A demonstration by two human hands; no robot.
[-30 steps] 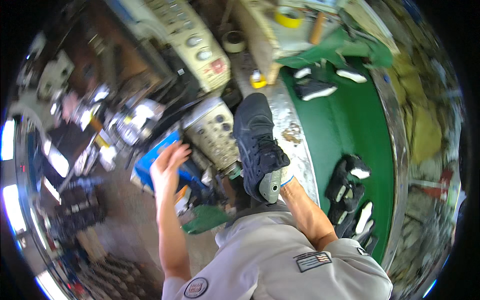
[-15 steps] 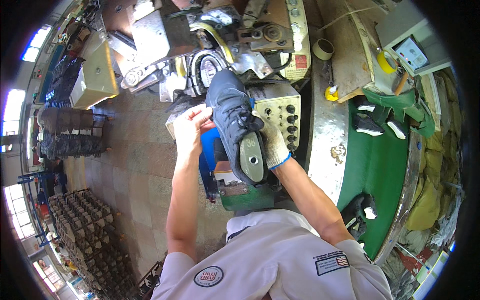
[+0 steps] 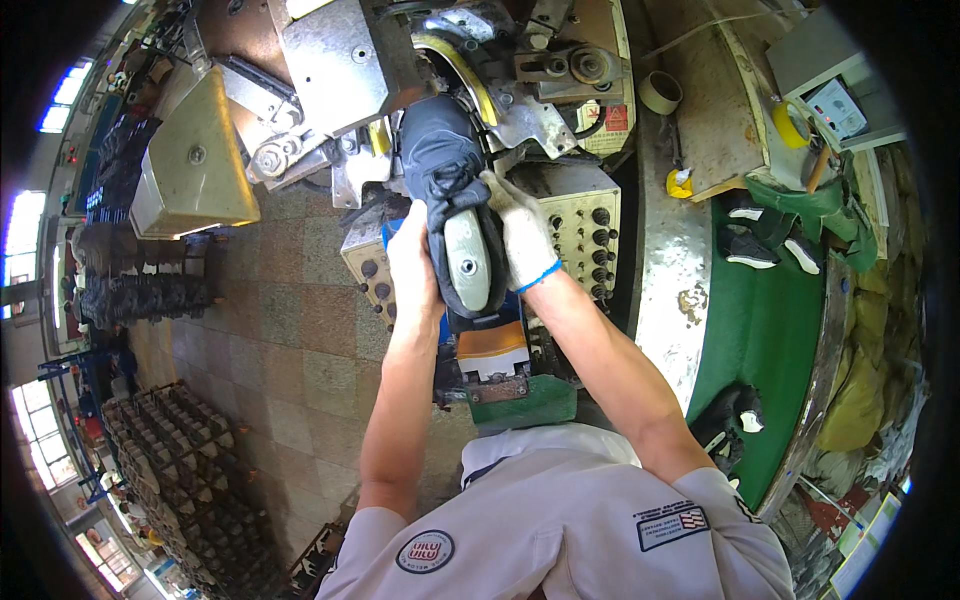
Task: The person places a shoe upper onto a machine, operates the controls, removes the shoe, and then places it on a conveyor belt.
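A black lace-up shoe upper (image 3: 437, 143) is stretched over a pale green shoe last (image 3: 464, 245), whose top with its round hole faces up. Its toe sits within the metal jaws of a machine (image 3: 460, 75) at the top middle, where the tip is partly hidden. My bare left hand (image 3: 413, 262) is closed on the left side of the shoe near the heel. Opposite it, my right hand (image 3: 522, 228), in a white knitted glove with a blue cuff edge, grips the right side by the laces.
A knobbed control box (image 3: 583, 225) lies right of the shoe. Farther right, a green conveyor belt (image 3: 757, 330) carries several black shoes (image 3: 745, 245). A beige machine cover (image 3: 195, 160) juts out at left. Shoe racks (image 3: 170, 470) stand on the tiled floor. A tape roll (image 3: 660, 92) rests on the bench.
Both hands have pushed the shoe forward, toe first, into the machine's jaws. The shoe has straightened, and my left hand has shifted from its side by the toe back toward the heel.
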